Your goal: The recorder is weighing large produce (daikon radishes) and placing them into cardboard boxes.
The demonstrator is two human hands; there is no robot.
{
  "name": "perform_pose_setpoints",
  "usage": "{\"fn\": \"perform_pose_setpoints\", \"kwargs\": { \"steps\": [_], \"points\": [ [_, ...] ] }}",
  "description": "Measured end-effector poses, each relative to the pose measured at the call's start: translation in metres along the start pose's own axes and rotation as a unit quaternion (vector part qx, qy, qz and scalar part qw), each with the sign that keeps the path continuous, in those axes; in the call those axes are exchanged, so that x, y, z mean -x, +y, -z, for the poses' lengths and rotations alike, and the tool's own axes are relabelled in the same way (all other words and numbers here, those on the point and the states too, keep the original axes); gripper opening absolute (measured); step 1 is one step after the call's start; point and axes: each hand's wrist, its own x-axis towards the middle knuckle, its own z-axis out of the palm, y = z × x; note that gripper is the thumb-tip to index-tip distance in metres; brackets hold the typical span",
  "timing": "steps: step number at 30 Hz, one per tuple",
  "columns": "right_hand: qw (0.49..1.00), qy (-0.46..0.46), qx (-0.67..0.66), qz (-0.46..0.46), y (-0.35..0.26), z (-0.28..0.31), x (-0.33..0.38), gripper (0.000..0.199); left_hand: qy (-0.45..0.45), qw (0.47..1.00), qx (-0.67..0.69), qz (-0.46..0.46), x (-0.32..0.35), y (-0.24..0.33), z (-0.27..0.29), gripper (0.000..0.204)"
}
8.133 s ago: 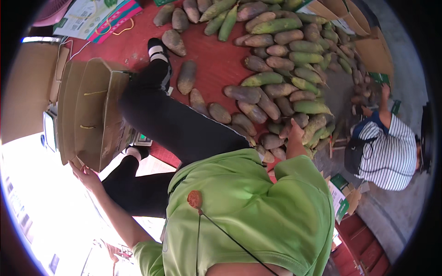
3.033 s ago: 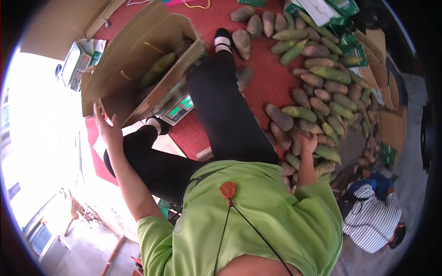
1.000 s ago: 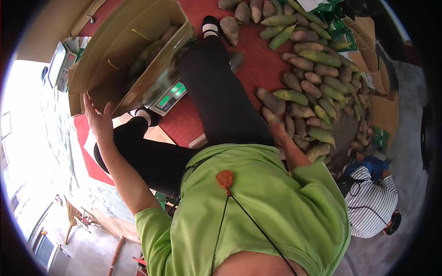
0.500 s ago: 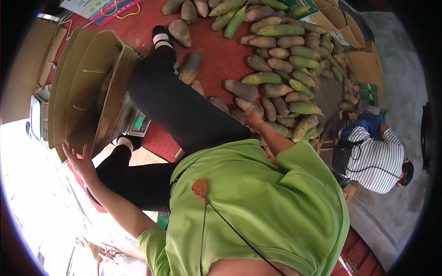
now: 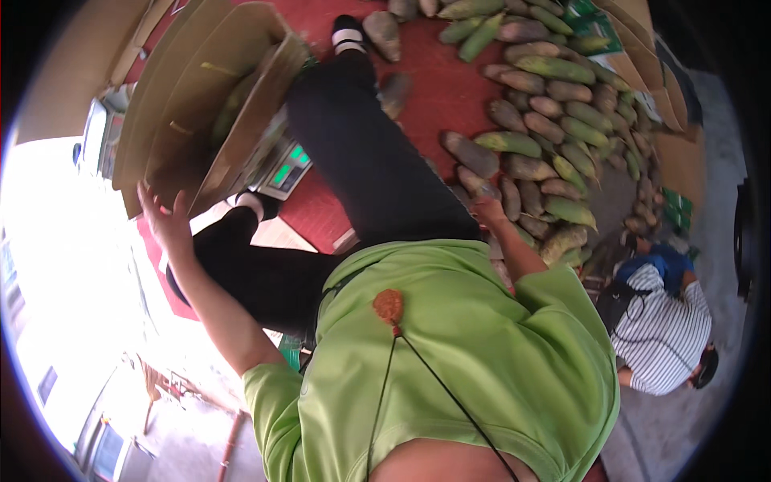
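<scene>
My left hand (image 5: 167,223) is open, fingers spread, at the near edge of an open cardboard box (image 5: 173,104). The box tilts on a scale with a lit green display (image 5: 289,167). Inside it, a greenish radish (image 5: 233,108) is partly visible. On the right, my right hand (image 5: 488,210) closes at the near end of a soil-covered radish (image 5: 475,183) at the edge of a large pile; its fingertips are partly hidden. Green and brownish radishes (image 5: 562,68) lie around it on the red floor covering (image 5: 430,80).
A person in a striped shirt (image 5: 662,325) bends down at the right. Open cardboard boxes (image 5: 642,56) stand behind the pile at the far right. Loose radishes (image 5: 381,34) lie near my shoe (image 5: 348,36). A grey floor (image 5: 715,136) runs along the right side.
The view has shifted, so the scene sits further right and, on the left, higher. My left hand stays by the box edge and my right hand by the same radish. The striped-shirt person bends lower.
</scene>
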Motion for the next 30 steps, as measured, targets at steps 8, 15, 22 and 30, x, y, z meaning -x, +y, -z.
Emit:
{"fn": "perform_pose_setpoints", "kwargs": {
  "steps": [8, 15, 22, 30],
  "points": [
    [0.952, -0.019, -0.187, -0.24, -0.063, 0.024, 0.007, 0.015, 0.005, 0.999, -0.048, 0.015, 0.005, 0.017, 0.011, 0.076],
    [0.968, -0.01, -0.171, -0.185, -0.043, 0.007, -0.013, 0.015, -0.004, 0.998, -0.022, 0.053, 0.004, 0.023, 0.02, 0.077],
    [0.973, -0.044, -0.16, -0.157, -0.047, 0.02, -0.031, 0.016, 0.009, 0.998, -0.038, 0.038, 0.003, 0.012, 0.011, 0.079],
    [0.957, 0.042, -0.288, -0.002, -0.168, 0.095, -0.072, 0.025, 0.004, 0.998, -0.035, 0.057, 0.007, 0.048, 0.045, 0.065]
  ]
}}
